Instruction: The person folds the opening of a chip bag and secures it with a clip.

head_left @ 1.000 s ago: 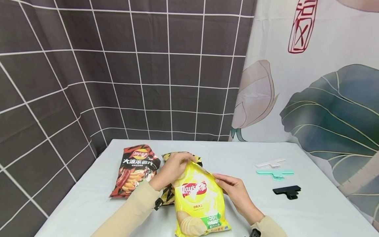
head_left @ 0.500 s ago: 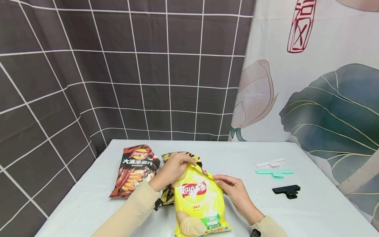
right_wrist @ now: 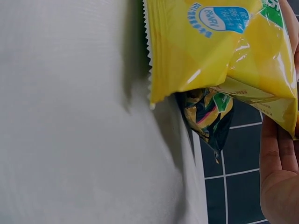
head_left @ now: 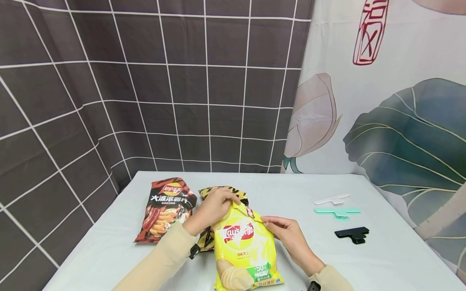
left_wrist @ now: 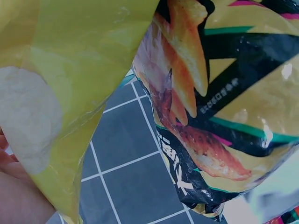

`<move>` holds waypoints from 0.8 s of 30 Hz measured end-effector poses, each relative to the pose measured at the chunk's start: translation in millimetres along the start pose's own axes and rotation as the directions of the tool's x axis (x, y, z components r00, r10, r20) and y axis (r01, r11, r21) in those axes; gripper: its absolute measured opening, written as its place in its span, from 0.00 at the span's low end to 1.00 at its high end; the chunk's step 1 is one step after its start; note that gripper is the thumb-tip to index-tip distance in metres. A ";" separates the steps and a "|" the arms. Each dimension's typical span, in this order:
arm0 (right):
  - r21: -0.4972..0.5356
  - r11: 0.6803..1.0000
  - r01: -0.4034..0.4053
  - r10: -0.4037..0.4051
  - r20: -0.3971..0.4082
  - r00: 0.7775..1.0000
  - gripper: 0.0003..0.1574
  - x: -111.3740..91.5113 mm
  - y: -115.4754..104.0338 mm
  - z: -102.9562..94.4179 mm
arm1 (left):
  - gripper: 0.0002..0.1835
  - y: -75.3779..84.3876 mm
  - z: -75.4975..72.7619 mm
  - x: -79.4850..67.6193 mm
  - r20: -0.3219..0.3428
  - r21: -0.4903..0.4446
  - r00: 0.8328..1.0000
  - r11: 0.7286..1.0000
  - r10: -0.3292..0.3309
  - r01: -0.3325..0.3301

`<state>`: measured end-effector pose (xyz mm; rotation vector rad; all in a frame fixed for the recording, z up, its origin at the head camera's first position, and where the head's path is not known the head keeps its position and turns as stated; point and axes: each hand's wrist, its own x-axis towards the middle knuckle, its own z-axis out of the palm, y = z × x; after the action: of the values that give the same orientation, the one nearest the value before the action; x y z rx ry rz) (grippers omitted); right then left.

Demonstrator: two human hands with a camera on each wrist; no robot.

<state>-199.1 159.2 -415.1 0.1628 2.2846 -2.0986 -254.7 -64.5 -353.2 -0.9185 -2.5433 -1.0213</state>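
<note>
A yellow Lay's potato chip bag (head_left: 242, 252) stands tilted upright near the table's front, its top edge folded over toward me. My left hand (head_left: 216, 207) pinches the top left corner of the bag. At the top right edge my right hand (head_left: 290, 236) pinches it between thumb and fingers. Behind the yellow bag is a black-and-gold chip bag (left_wrist: 243, 70), mostly hidden in the head view by the yellow bag and my left hand. The lower end of the yellow bag (right_wrist: 187, 51) shows in the right wrist view, above the white tabletop.
To the left lies a red-and-black Lay's bag (head_left: 168, 210). On the right side of the white table (head_left: 386, 262) lie a white bag clip (head_left: 332, 199), a mint green clip (head_left: 337, 212) and a black clip (head_left: 353, 234). A dark gridded curtain (head_left: 189, 85) hangs behind.
The top edge of the yellow chip bag has folded forward and down, showing its back side. Both hands keep their hold and have hardly moved.
</note>
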 end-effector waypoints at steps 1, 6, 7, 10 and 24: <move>0.000 1.000 -0.001 0.001 -0.001 1.000 0.16 0.0 -0.1 0.1 | 0.16 0.6 -0.2 -0.2 0.004 -0.004 1.000 1.000 -0.007 0.007; 0.000 1.000 -0.010 0.010 -0.007 1.000 0.17 0.3 0.2 0.3 | 0.16 2.1 -1.0 -0.7 0.023 -0.005 0.999 0.999 -0.038 0.038; 0.000 1.000 -0.011 0.011 -0.006 1.000 0.17 0.3 0.3 0.3 | 0.16 2.2 -1.0 -0.9 0.028 -0.007 0.999 0.999 -0.046 0.047; -0.002 1.000 -0.012 0.012 0.000 1.000 0.18 0.0 0.7 -0.1 | 0.15 1.5 -0.6 -1.0 0.039 -0.007 0.997 0.998 -0.061 0.061; -0.004 1.000 -0.009 0.009 0.034 0.999 0.26 -1.6 1.8 -1.5 | 0.08 3.1 -5.0 -4.1 0.109 -0.066 0.982 0.984 -0.155 0.163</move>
<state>-197.3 160.7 -416.6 0.1355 2.2640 -2.0764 -249.6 -68.2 -349.8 -0.8167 -2.7183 -1.1487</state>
